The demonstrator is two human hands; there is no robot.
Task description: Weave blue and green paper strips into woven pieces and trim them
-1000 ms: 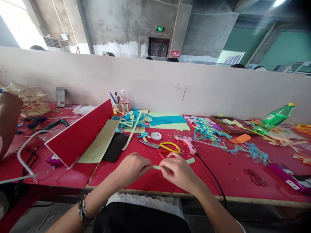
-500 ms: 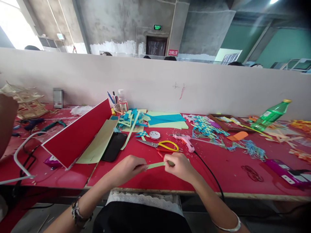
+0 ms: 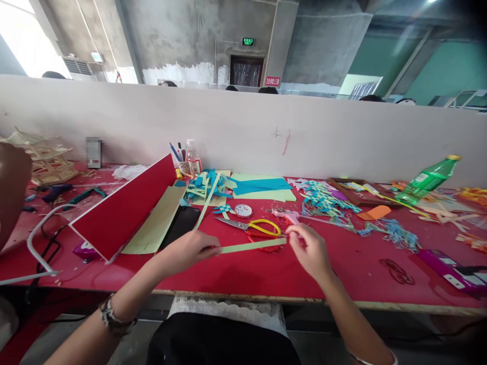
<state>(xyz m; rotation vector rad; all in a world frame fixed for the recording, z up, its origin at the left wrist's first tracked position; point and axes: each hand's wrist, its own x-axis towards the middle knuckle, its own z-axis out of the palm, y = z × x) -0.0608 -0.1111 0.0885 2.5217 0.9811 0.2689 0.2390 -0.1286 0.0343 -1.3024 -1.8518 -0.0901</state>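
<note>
A narrow pale green paper strip stretches above the red table, its left end pinched in the closed fingers of my left hand. Beside the strip's free right end is my right hand, thumb and fingers bent but apart, with nothing visible in them. Behind the strip lie yellow-handled scissors, a pink glue gun partly behind my right hand, and a small white round lid. Left of these a black phone is partly covered by a longer green strip.
A red board leans up at the left, near a purple power strip. Blue and green paper strips are heaped at the back. A green bottle tilts at the right, and another person's arm reaches in from the left.
My hands have moved apart, the left one leftward and the right one up and rightward. More of the strip shows between them, and its right end has come out of my right fingers.
</note>
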